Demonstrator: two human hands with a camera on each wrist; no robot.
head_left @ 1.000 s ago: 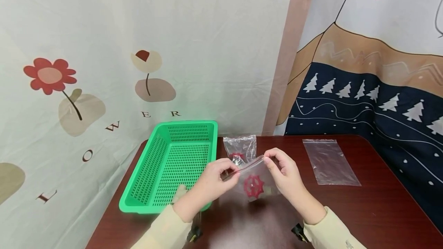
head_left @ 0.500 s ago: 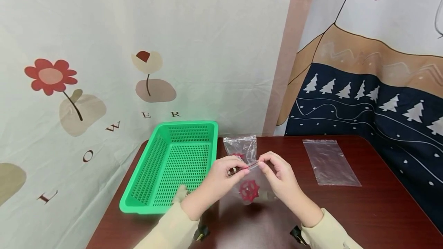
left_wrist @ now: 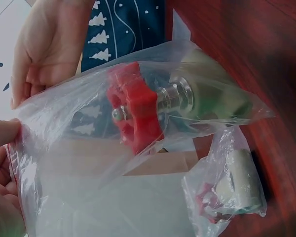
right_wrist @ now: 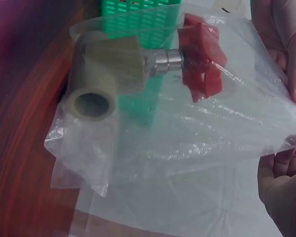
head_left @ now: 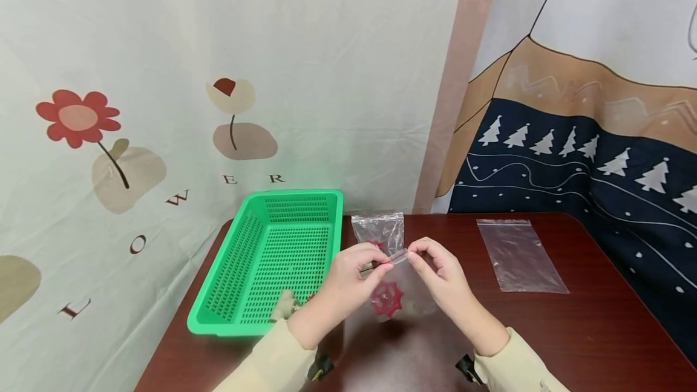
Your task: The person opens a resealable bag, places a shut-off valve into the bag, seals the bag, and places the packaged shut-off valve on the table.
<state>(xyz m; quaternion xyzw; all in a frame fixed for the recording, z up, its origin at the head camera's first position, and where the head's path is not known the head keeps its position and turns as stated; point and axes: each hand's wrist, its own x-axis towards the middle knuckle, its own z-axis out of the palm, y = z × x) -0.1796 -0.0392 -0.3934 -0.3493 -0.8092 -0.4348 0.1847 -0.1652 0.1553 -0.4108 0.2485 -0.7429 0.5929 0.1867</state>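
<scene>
Shiny brown table (head_left: 599, 331) | left: green basket (head_left: 229, 329) | far middle: full bag (head_left: 379, 231), red wheel (left_wrist: 206, 200) inside | right: flat see-through bag (head_left: 523, 256)

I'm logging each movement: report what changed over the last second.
In the head view, the left grip moved right and the right grip slightly left, closing together along the held bag; the red handwheel inside shifted left and slightly down. Nothing was taken up or let go. The green basket, flat bag and bagged valve behind stayed put.

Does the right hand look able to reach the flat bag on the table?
Probably yes: nothing stands between the right hand and the flat bag, though that hand pinches the held bag.
</scene>
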